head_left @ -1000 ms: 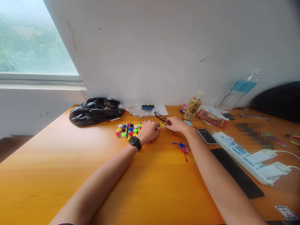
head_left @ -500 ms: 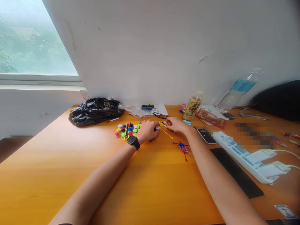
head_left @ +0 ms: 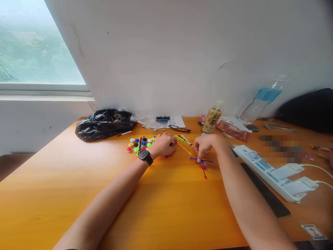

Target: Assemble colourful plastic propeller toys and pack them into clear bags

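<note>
My right hand [head_left: 204, 145] points down with its fingers pinched at the middle of a blue arrow-tipped plastic piece [head_left: 208, 161]. A red arrow piece [head_left: 205, 173] sticks out below it, with a pinkish part between. My left hand [head_left: 165, 144], with a black watch [head_left: 145, 156] on the wrist, is curled low on the table; what its fingers hold is hidden. Left of it lie several round coloured pieces [head_left: 136, 144] mixed with thin sticks. Between the hands are a yellow arrow piece [head_left: 185, 148] and a green arrow piece [head_left: 182, 139].
A black plastic bag [head_left: 100, 125] and clear wrapping [head_left: 147, 121] lie at the back. Black glasses or a cord [head_left: 179, 128] lies near a yellow-labelled bottle [head_left: 212, 118]. On the right are a white power strip [head_left: 265, 172], a black strip [head_left: 265, 191] and a large bottle [head_left: 262, 100].
My right hand has moved towards me and right, from the green arrow piece to the blue one, leaving the green piece on the table. My left hand stays in place.
</note>
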Tool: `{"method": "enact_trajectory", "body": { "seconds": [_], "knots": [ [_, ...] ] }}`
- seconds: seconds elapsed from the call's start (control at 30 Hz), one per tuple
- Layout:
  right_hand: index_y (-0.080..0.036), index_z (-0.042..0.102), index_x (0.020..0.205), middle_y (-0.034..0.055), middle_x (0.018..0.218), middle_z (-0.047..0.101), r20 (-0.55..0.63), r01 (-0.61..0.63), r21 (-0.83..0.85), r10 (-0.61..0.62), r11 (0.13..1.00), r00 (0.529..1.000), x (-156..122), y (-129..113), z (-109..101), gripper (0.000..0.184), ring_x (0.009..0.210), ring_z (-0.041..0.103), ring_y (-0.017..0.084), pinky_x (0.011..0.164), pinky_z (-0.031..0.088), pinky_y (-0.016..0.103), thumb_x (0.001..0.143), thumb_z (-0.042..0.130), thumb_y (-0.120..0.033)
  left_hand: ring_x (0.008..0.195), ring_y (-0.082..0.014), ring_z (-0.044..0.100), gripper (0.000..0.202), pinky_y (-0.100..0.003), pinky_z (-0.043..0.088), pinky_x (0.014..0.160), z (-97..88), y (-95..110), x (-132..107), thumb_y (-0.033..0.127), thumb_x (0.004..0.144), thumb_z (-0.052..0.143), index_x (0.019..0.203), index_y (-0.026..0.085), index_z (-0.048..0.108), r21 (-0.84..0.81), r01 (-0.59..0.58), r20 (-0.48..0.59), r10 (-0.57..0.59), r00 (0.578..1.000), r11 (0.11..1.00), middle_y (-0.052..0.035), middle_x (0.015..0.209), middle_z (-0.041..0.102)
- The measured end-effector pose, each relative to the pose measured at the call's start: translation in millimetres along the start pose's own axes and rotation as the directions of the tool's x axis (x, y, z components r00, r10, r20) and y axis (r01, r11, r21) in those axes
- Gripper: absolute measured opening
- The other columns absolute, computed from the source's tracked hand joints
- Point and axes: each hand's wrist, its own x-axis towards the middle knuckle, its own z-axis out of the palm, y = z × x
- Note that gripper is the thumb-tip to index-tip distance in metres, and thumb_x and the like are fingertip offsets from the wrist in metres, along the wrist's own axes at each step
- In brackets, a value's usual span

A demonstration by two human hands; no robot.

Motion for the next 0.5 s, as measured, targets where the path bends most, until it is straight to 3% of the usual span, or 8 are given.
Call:
{"method": "enact_trajectory", "body": {
  "seconds": [0.17, 0.3, 0.5],
  "knots": [
    [-0.018, 0.071, 0.074, 0.0016, 0.070, 0.071, -0.007, 0.006, -0.002, -0.006, 1.000, 1.000, 6.1, -2.7, -0.2, 0.030, 0.070, 0.064, 0.019, 0.060, 0.042, 0.027, 0.056, 0.088, -0.034, 0.107, -0.0297, 0.067, 0.026, -0.039, 0.050, 0.094, -4.9, -0.9, 0.0, 0.033, 0.088, 0.066, 0.111, 0.026, 0.075, -0.012, 0.001, 0.055, -0.001, 0.999, 1.000, -0.0062, 0.112, 0.077],
    [-0.017, 0.071, 0.079, 0.0045, 0.076, 0.072, -0.137, 0.068, 0.015, -0.065, 0.998, 0.988, -2.9, 2.0, -5.6, 0.024, 0.074, 0.066, 0.020, 0.060, 0.041, 0.027, 0.071, 0.080, -0.037, 0.109, -0.0297, 0.068, 0.032, -0.038, 0.051, 0.095, -6.8, -2.6, 0.9, 0.033, 0.089, 0.065, 0.119, 0.027, 0.075, -0.015, -0.003, 0.057, 0.004, 0.998, 1.000, -0.0064, 0.114, 0.078],
    [-0.018, 0.065, 0.084, 0.0089, 0.084, 0.077, -0.294, 0.132, 0.126, -0.090, 0.983, 0.952, -4.4, 8.6, -8.1, 0.028, 0.070, 0.069, 0.019, 0.060, 0.043, 0.026, 0.090, 0.066, -0.045, 0.102, -0.0281, 0.069, 0.019, -0.037, 0.049, 0.093, -5.2, -6.1, 0.9, 0.032, 0.094, 0.060, 0.101, 0.027, 0.076, -0.022, -0.004, 0.042, 0.005, 0.999, 1.000, -0.0064, 0.103, 0.079]
  ]
}}
